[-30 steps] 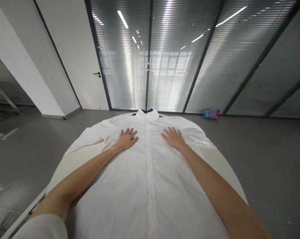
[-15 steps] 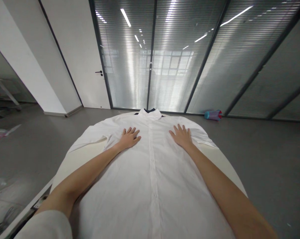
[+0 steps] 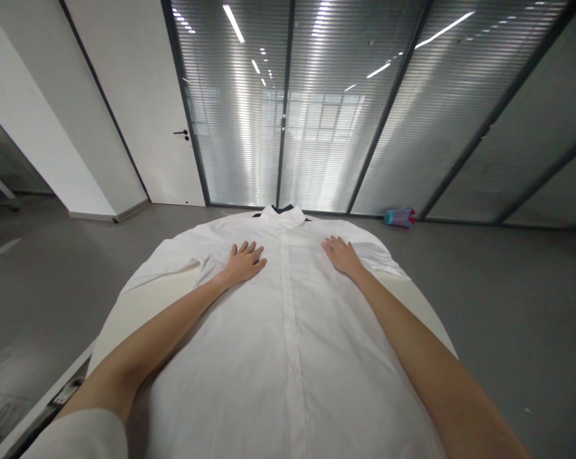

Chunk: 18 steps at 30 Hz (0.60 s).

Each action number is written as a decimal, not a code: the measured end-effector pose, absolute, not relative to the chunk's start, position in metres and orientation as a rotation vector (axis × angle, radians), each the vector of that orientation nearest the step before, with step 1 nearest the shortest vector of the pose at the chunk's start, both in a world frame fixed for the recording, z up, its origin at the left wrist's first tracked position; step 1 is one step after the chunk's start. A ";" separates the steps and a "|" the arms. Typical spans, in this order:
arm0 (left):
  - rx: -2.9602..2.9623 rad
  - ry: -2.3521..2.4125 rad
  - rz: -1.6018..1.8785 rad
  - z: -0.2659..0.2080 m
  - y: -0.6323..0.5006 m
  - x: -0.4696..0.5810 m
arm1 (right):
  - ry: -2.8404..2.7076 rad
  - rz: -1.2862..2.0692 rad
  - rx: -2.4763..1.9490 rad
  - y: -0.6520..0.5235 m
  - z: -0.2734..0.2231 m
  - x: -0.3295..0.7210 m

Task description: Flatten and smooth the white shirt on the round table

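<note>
The white shirt (image 3: 288,319) lies spread, front side up and buttoned, over a pale round table (image 3: 139,306), with its collar (image 3: 282,215) at the far edge. To smooth it well, I think both palms should stay flat and press lightly, moving from the button strip (image 3: 288,299) outward to the sleeves, so that no new fold is pushed into the cloth.

The left hand (image 3: 242,262) rests flat on the chest part, left of the button strip, fingers spread and pointing far; it grasps nothing. The right hand (image 3: 341,254) lies flat near the right shoulder, fingers together and also released, holding nothing. Both forearms are stretched long over the shirt, nearly straight. A small blue bottle (image 3: 398,217) lies on the floor far right.
</note>
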State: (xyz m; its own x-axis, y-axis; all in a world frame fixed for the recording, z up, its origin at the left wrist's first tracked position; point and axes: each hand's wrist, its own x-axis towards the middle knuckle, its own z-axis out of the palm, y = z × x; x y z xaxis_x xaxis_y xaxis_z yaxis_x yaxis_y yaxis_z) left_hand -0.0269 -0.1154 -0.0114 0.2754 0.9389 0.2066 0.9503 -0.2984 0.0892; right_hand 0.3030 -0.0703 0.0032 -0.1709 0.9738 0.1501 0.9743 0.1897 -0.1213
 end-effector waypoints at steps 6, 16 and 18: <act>-2.601 -1.620 -0.454 -0.003 -0.119 0.026 | -2.396 0.256 -1.535 -0.083 0.004 0.262; -2.893 -1.716 -1.214 0.008 -0.073 -0.061 | -2.589 0.160 -1.359 -0.086 -0.011 0.284; -2.585 -1.940 -1.713 0.017 -0.067 -0.106 | -2.555 0.163 -1.314 -0.085 -0.015 0.291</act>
